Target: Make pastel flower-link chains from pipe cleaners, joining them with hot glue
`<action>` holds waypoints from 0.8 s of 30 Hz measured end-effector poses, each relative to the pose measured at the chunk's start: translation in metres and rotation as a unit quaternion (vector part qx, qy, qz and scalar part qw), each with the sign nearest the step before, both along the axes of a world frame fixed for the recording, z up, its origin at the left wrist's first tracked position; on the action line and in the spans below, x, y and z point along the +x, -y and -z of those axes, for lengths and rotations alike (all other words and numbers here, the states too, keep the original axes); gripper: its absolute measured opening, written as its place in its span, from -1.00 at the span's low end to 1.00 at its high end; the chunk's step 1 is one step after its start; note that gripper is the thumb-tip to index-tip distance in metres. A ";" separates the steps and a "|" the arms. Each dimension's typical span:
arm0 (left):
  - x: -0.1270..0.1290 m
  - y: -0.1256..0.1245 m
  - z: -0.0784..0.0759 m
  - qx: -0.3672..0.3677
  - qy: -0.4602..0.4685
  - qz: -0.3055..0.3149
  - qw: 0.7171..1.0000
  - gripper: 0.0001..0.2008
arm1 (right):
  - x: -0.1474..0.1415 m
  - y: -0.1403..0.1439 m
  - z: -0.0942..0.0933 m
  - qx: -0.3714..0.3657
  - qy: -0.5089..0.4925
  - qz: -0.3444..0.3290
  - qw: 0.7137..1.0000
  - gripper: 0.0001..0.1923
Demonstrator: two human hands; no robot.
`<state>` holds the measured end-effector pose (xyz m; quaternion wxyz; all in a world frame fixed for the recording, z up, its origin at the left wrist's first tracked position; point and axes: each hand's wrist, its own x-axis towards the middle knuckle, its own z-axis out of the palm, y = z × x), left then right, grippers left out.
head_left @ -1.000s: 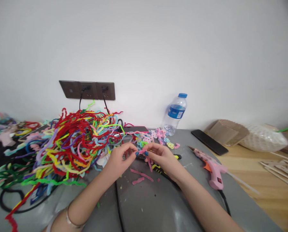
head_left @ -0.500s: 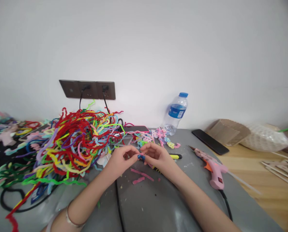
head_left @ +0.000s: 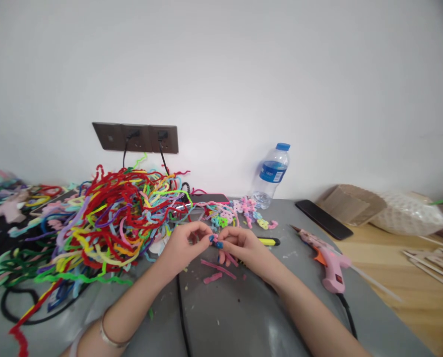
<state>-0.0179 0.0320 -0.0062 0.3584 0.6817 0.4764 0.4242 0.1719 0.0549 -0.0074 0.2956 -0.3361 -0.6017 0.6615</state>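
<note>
My left hand and my right hand meet fingertip to fingertip over the grey mat. Both pinch a short pink pipe cleaner piece, whose loose end hangs down under my right fingers. Two cut pink pieces lie on the mat just below the hands. A big tangle of coloured pipe cleaners sits to the left of my left hand. Behind the hands lies a row of small twisted pastel shapes.
A pink glue gun rests at the right with its black cord trailing to the front. A yellow-and-black cutter, a water bottle, a black phone, cardboard and wall sockets stand around.
Both hands stayed together on the pink piece. The fingers shifted slightly and the right hand dropped a little, with the piece's end now showing below it.
</note>
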 end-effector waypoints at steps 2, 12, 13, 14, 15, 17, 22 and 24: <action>0.000 0.000 0.000 0.000 0.001 0.002 1.000 -0.87 | 0.000 -0.001 0.001 -0.005 -0.001 -0.003 1.000 -0.57; -0.002 -0.002 0.001 -0.015 0.011 0.001 1.000 -0.85 | -0.003 0.000 -0.002 0.093 0.021 0.038 0.995 -0.58; -0.002 -0.002 0.002 -0.015 0.011 0.000 1.000 -0.84 | -0.003 0.000 -0.002 0.096 0.029 0.042 0.994 -0.60; -0.002 -0.002 0.002 -0.014 0.011 0.000 1.000 -0.84 | -0.003 0.000 -0.001 0.095 0.037 0.046 0.994 -0.61; -0.002 -0.002 0.002 -0.012 0.011 -0.001 1.000 -0.85 | -0.003 0.000 -0.001 0.091 0.042 0.047 0.994 -0.64; -0.002 -0.002 0.002 -0.010 0.011 -0.001 1.000 -0.86 | -0.002 0.000 0.000 0.084 0.043 0.041 0.995 -0.68; -0.002 -0.003 0.002 -0.004 0.010 -0.006 1.000 -0.87 | -0.002 0.000 -0.001 0.091 0.037 0.041 0.994 -0.67; -0.002 -0.003 0.002 0.000 0.009 -0.010 1.000 -0.88 | -0.002 0.000 -0.001 0.094 0.039 0.044 0.994 -0.63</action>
